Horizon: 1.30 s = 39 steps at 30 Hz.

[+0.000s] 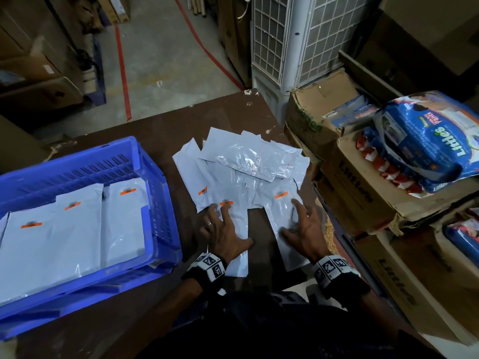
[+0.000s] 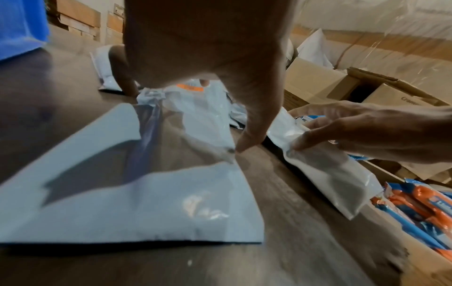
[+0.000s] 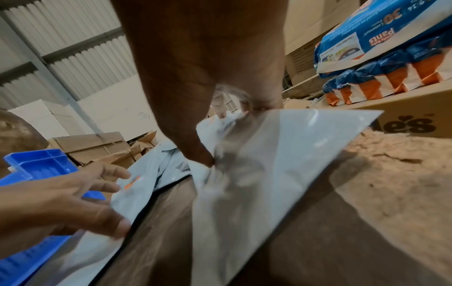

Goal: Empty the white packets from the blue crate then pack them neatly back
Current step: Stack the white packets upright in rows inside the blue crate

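The blue crate [image 1: 158,182] stands at the left of the brown table [image 1: 259,229] and holds several white packets [image 1: 77,229] with orange labels, laid flat. A loose pile of white packets [image 1: 246,164] lies to its right. My left hand [image 1: 233,226] presses with spread, straight fingers on one packet [image 1: 238,265] at the pile's near edge. My right hand [image 1: 298,224] lies on a neighbouring packet [image 1: 293,257]. In the right wrist view its thumb and fingers [image 3: 203,154] pinch that packet [image 3: 281,154], which is crumpled there and lifted at one corner.
Cardboard boxes [image 1: 363,203] are stacked right against the table's right edge, close to my right hand. A blue diaper pack [image 1: 425,141] lies on top of them. A white air cooler [image 1: 293,42] stands behind the table. Bare tabletop shows between my two hands.
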Motion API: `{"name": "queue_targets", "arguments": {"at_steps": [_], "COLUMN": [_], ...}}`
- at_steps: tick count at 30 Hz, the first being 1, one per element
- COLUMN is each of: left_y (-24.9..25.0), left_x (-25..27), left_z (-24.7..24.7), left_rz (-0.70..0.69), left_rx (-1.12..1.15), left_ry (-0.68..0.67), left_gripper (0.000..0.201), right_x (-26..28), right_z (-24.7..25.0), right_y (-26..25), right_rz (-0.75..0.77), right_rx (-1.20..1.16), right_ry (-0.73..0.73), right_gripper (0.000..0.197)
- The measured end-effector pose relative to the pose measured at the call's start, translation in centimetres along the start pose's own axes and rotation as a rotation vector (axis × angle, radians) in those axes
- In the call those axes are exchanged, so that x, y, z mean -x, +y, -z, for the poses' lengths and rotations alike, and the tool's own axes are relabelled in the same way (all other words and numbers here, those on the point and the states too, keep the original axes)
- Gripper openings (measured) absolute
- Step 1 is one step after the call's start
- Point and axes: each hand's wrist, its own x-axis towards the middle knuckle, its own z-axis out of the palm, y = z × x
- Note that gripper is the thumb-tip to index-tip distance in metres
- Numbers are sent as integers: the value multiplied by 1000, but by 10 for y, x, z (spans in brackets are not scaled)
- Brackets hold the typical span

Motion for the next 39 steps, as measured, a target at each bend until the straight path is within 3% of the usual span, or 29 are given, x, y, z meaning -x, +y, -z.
{"name": "queue_targets", "arguments": {"at_steps": [3,7,10,14,19,27,35,39], "left_y": [-1,3,2,-8,-10,3,-2,-26], "left_x": [0,3,3,4,13,20,13,5], "left_z": [-3,-5,-5,-5,9,58,144,193], "left_rz": [135,169,173,80,15,-166,-356,-351], "left_rx": [36,42,103,344,433,564,792,890], "left_ry": [33,-15,3,8,72,161,278,346], "left_gripper": [122,122,115,109,104,96,90,90], "right_x": [3,10,13,13,17,24,27,33], "right_z": [-1,-8,-15,-16,-6,22,49,59], "right_y": [-5,-15,-18,-16,-14,-36,-105,-162], "right_rz": [-22,-58,-22,-2,6,-8,78,117], "right_rx": [111,290,301,222,79,-90,-97,-140], "right_ry": [28,1,35,28,20,164,300,279], "right_gripper": [104,121,108,89,87,84,81,77]}}
